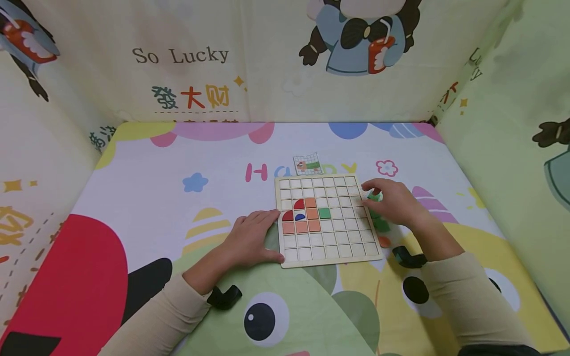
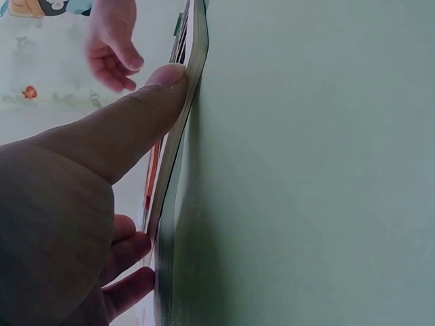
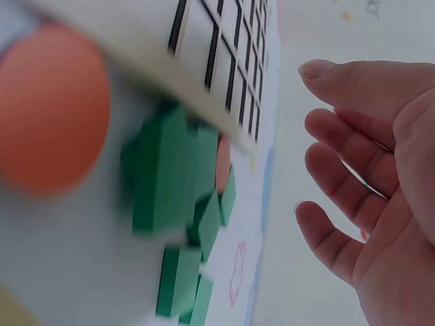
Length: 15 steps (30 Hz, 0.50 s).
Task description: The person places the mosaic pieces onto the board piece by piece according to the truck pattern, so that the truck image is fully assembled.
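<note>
A pale wooden grid board point(image 1: 343, 237) lies on the table. On its left half sit orange squares point(image 1: 313, 225), red curved pieces point(image 1: 287, 216), a piece with a blue half-round point(image 1: 300, 216) and one green square point(image 1: 324, 213). My left hand point(image 1: 254, 238) rests against the board's left edge, thumb at the near corner, fingers spread farther up. Just off the right edge, my right hand point(image 1: 392, 201) hovers with loosely bent fingers and nothing between them. Below it lie several green pieces point(image 3: 163, 176), partly hidden in the head view, and an orange round piece point(image 3: 54, 109).
A small card point(image 1: 308, 164) with a coloured grid picture lies against the board's far edge. The tabletop point(image 1: 147, 168) carries a printed cartoon cloth. Printed fabric walls point(image 1: 267, 59) stand behind and at both sides. Each wrist has a black mount point(image 1: 224, 297).
</note>
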Tool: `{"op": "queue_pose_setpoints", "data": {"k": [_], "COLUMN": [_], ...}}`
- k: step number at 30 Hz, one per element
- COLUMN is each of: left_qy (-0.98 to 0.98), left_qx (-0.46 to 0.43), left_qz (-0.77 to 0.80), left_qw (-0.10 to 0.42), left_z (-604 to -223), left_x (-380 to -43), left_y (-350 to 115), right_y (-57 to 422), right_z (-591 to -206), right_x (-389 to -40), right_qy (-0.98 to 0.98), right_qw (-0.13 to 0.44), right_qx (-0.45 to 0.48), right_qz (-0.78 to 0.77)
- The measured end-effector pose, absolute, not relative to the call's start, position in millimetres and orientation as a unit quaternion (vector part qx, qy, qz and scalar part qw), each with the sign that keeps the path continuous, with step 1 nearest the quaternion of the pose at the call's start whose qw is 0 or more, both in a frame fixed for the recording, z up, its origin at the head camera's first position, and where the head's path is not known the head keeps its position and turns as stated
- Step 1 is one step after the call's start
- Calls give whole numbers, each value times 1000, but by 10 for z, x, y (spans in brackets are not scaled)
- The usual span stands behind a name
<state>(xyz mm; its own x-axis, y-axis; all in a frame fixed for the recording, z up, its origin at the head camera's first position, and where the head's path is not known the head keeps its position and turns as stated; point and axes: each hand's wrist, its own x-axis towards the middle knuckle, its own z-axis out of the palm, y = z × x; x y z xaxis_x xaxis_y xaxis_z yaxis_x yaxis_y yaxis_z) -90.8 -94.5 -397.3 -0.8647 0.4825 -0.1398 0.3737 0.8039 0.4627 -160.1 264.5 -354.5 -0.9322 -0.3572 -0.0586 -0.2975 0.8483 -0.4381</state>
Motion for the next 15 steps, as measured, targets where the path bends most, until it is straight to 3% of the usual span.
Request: {"op": "queue_pose_setpoints", "data": {"k": [15], "left_qy": [941], "left_qx": [229], "left_qz": [216], "left_qw": [126], "left_z": [-3976], "left_x": [-906], "left_y": [-951], "right_y": [2899], "right_z": [-3638], "right_x": [-1667], "right_qy": [968], "right_qw": [92], "right_qx": [-93], "right_qz": [-214]}}
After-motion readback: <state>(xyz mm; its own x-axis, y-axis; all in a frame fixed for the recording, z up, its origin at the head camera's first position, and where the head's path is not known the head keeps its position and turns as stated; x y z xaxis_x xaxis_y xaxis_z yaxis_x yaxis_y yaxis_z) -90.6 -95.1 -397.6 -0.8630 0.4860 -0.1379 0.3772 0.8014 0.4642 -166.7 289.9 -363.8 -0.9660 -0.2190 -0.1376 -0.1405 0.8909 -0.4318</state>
